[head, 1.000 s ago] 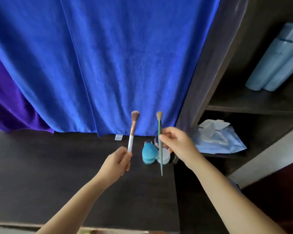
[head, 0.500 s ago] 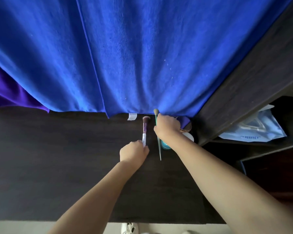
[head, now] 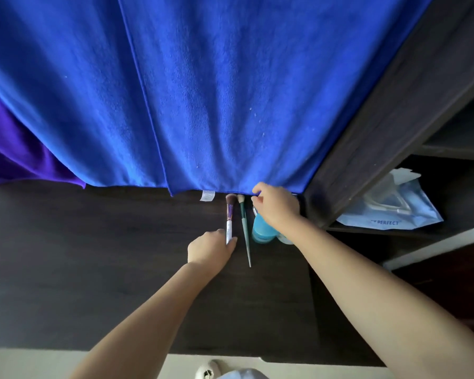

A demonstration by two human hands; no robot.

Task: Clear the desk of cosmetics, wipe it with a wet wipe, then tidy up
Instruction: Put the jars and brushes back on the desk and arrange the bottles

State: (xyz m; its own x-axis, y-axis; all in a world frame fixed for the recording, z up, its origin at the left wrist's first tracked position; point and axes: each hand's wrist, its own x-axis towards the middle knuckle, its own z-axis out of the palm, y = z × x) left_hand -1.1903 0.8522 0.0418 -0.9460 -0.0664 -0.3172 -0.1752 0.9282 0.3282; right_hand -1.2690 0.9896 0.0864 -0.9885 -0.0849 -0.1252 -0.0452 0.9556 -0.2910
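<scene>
On the dark desk, the left hand pinches the white end of a pink-bristled brush lying flat, with a green-handled brush loose just beside it, both pointing at the hem of the blue cloth. The right hand hovers over a teal sponge, fingers curled (whether they grip anything, I cannot tell), and a pale wipe packet sits on the shelf to the right

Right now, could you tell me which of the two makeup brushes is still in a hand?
The white-handled brush: the left hand grips its lower end. The green-handled brush lies free on the desk beside it.
</scene>
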